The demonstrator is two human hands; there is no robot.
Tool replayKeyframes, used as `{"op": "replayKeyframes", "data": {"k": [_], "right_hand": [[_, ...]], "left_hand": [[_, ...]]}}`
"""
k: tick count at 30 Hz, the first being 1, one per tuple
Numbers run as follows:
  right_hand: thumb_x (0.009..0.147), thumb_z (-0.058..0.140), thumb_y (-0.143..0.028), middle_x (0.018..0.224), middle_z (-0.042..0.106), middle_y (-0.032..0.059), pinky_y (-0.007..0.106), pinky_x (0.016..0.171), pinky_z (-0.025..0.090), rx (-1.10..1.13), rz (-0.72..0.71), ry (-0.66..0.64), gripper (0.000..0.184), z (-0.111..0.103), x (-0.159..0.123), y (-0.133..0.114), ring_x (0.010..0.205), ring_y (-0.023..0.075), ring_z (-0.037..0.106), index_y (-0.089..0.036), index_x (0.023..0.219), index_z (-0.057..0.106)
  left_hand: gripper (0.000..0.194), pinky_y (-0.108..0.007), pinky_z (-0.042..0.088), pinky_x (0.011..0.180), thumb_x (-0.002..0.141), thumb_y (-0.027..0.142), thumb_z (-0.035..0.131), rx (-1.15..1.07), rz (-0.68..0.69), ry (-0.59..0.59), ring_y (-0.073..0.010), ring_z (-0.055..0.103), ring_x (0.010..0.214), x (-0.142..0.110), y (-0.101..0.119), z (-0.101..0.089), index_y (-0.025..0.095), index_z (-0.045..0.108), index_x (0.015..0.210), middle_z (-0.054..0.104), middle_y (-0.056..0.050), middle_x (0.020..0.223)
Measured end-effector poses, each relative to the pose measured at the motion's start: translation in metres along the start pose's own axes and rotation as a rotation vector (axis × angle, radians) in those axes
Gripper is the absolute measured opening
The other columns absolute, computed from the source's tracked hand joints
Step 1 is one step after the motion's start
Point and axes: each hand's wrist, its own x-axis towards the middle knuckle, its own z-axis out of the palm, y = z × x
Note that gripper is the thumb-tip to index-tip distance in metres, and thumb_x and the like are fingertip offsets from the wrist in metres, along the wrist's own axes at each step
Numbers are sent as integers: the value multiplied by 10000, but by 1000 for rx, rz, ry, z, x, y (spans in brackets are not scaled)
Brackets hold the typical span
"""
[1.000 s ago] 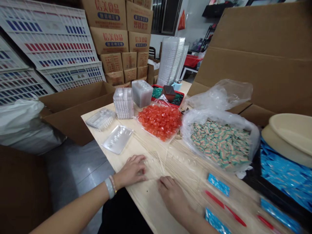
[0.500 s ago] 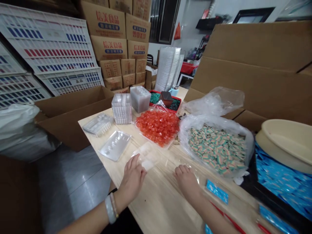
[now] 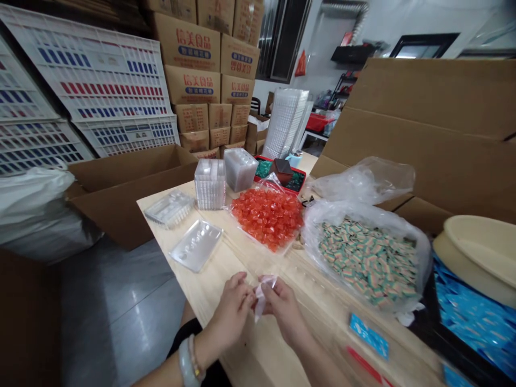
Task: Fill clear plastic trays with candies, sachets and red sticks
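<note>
In the middle of the head view, a small crumpled piece of pale, pinkish-white film (image 3: 261, 306) is between my hands above the table. My right hand (image 3: 284, 306) pinches it between thumb and fingers. From the other side, my left hand (image 3: 234, 298) has its fingers closed on the film's left edge, partly hiding it. Just ahead on the wooden table lies a clear plastic tray (image 3: 196, 244) with molded round hollows. A pile of orange-red wrapped pieces (image 3: 268, 217) is beyond my hands, and a plastic bag (image 3: 312, 226) full of small striped packets (image 3: 371, 258) is to the right.
Stacked clear trays (image 3: 212, 185) stand at the table's far left, near an open carton (image 3: 133, 188). Blue packets (image 3: 368, 336) and a red strip (image 3: 365, 363) lie at front right. A cream basin (image 3: 479, 258) sits over blue packets. A large cardboard flap (image 3: 427, 123) rises behind.
My hands have come together from apart on the table, and the pale film is now up between them. The clear plastic with the white patch is gone from its spot. The view has shifted slightly.
</note>
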Motion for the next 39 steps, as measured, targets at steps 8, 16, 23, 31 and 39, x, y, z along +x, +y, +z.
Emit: {"op": "replayKeyframes", "data": {"k": [8,16,23,31,39], "right_hand": [[599,533,-352,533,532,-71,256,432,426,-196,127,217,387,-14,-7,21,461,161,565,-218,926,374],[785,387,-314,577,558,3,260,521,401,-1189,-326,301,323,-19,-3,0,515,161,553,-154,1048,485],[767,446,-117,869,583,38,269,766,413,-1162,-714,-227,211,81,119,-24,823,153,544,-178,923,574],[672,510,-159,804,543,51,303,676,429,-1101,-579,15,210,100,158,19,732,174,525,-136,880,495],[763,457,-179,1115,479,135,351,786,381,-1311,-827,160,374,105,135,-14,985,227,459,-167,1136,451]], "left_hand": [[366,-427,276,984,784,354,444,416,24,281,-257,332,1176,22,-56,-66,179,482,1103,397,-118,1268],[326,-421,333,886,717,438,538,600,-21,149,-271,364,1129,48,-111,-125,314,578,1016,405,-42,1262],[334,-421,330,877,745,434,510,533,16,159,-263,347,1129,46,-120,-127,337,551,1062,390,-31,1272],[148,-471,307,864,748,232,487,649,-131,294,-322,333,1139,51,-102,-94,165,619,760,360,-117,1298],[125,-494,287,939,751,193,444,472,-54,335,-308,280,1219,56,-85,-119,141,544,698,323,-153,1321]]}}
